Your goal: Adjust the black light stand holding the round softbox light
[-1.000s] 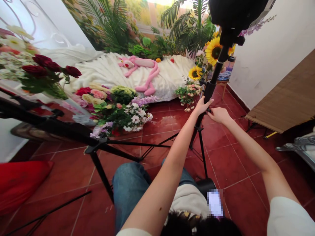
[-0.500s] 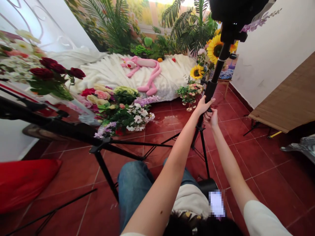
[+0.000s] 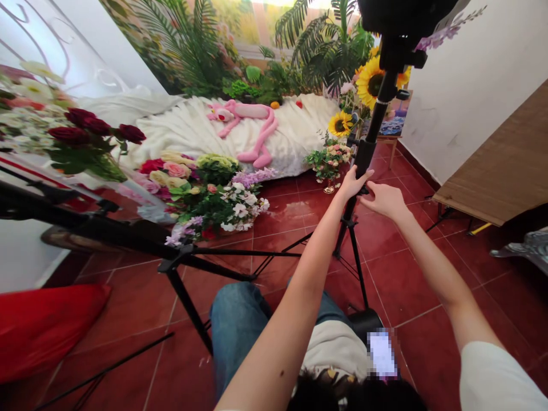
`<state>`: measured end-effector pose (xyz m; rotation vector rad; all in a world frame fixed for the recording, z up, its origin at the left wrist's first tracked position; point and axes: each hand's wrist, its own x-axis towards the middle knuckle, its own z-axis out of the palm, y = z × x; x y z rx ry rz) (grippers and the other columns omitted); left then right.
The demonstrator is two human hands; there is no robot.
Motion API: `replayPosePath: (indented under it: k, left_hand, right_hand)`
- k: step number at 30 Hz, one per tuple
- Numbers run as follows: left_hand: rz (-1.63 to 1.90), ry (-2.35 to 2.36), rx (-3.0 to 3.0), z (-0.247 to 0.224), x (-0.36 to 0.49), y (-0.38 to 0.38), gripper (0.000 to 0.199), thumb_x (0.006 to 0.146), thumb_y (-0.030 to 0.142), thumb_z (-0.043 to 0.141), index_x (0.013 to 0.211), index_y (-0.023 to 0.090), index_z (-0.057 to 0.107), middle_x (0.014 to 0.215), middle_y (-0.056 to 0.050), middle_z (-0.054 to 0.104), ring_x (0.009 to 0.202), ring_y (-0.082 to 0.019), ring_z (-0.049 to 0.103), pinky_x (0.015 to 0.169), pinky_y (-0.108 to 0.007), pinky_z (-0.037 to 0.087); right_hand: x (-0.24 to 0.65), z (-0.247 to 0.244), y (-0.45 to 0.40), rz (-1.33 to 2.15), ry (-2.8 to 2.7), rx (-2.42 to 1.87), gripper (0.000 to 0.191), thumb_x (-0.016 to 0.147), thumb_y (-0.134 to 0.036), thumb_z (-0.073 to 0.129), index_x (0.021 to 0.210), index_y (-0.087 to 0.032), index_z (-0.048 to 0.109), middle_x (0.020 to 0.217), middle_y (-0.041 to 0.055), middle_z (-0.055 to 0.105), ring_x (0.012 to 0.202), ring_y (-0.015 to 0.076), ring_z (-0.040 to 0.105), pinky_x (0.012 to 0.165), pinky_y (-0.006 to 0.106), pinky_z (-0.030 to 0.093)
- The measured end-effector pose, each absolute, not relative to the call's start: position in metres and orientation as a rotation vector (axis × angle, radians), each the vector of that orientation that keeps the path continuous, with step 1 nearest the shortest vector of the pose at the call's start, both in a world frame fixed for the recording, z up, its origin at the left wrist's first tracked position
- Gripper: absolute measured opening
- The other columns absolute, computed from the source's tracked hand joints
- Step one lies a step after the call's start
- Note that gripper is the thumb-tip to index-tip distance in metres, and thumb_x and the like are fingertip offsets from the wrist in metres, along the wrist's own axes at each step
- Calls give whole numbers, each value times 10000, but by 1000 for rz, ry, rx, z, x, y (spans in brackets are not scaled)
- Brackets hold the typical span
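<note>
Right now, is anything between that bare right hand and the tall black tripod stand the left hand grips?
Nothing visible is. The bare right hand is right beside the tall black tripod stand, near the left hand; whether it touches is unclear. The round yellow sunflowers with dark centres are behind the stand.

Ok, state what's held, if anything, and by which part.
Left hand holds the black tripod stand by its pole, above the legs; whether the right hand grips is unclear.
</note>
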<state>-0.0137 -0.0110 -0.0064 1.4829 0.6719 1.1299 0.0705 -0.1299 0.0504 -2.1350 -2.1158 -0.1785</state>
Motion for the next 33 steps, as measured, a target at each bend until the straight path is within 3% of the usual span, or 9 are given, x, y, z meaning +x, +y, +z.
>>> replayPosePath:
  k: [4, 9, 15, 18, 22, 26, 30, 33]
  left_hand:
    - [1148, 666, 1474, -6, -14, -11, 398, 745, 485, 732, 904, 151, 584, 837, -9, 623, 787, -124, 578, 795, -272, 464]
    - [1148, 645, 1460, -8, -12, -10, 431, 732, 499, 742, 905, 138, 583, 831, -25, 628, 801, -142, 592, 802, -287, 463]
    - [1152, 689, 1469, -9, -11, -10, 393, 748, 485, 738, 872, 153, 568, 789, -1, 602, 791, -132, 576, 794, -282, 465]
    - [1158, 688, 1475, -9, -12, -10, 363, 765, 456, 732, 874, 153, 565, 797, 0, 603, 796, -126, 575, 796, -274, 469]
    - [1147, 688, 1512, -9, -12, -9, 359, 789, 456, 706, 931, 152, 579, 854, -14, 631, 828, -133, 589, 815, -273, 476]
    - [1167, 654, 1555, -13, -12, -13, 364, 835, 454, 649, 1019, 148, 575, 978, -59, 655, 941, -163, 615, 886, -291, 480]
    - [1091, 631, 1626, -30, -44, -23, 414, 893, 443, 558, 1212, 182, 521, 1159, -96, 634, 1054, -174, 620, 929, -319, 494]
    - [889, 751, 1781, -50, -107, -28, 390, 872, 432, 576, 1160, 169, 563, 1184, -114, 638, 1017, -177, 631, 906, -339, 516]
  right_hand:
    - [57, 68, -117, -267, -2282, -2320, 438, 903, -490, 556, 1112, -123, 671, 984, 178, 729, 889, 291, 685, 702, 316, 426]
    - [48, 63, -102, -291, -2278, -2379, 393, 936, -377, 543, 1062, -46, 713, 977, 251, 718, 925, 313, 695, 765, 340, 454]
    - [66, 55, -96, -120, -2269, -2261, 399, 940, -416, 516, 930, -77, 726, 862, 201, 720, 893, 287, 687, 779, 323, 455]
    - [79, 52, -94, 147, -2239, -2180, 364, 941, -386, 491, 828, -99, 684, 812, 160, 703, 762, 233, 661, 689, 293, 434]
    - [87, 41, -95, 627, -2033, -1932, 393, 960, -360, 408, 645, -158, 528, 579, 47, 585, 536, 130, 509, 563, 250, 368]
    - [89, 27, -97, 792, -1819, -1775, 446, 937, -470, 417, 585, -197, 406, 495, -7, 482, 461, 90, 390, 499, 241, 302]
    - [92, 18, -96, 836, -1767, -1730, 511, 877, -628, 444, 604, -197, 418, 484, -17, 472, 459, 89, 398, 491, 237, 298]
    - [95, 13, -95, 845, -1758, -1711, 557, 831, -716, 441, 630, -197, 443, 483, -18, 481, 452, 93, 419, 495, 236, 322]
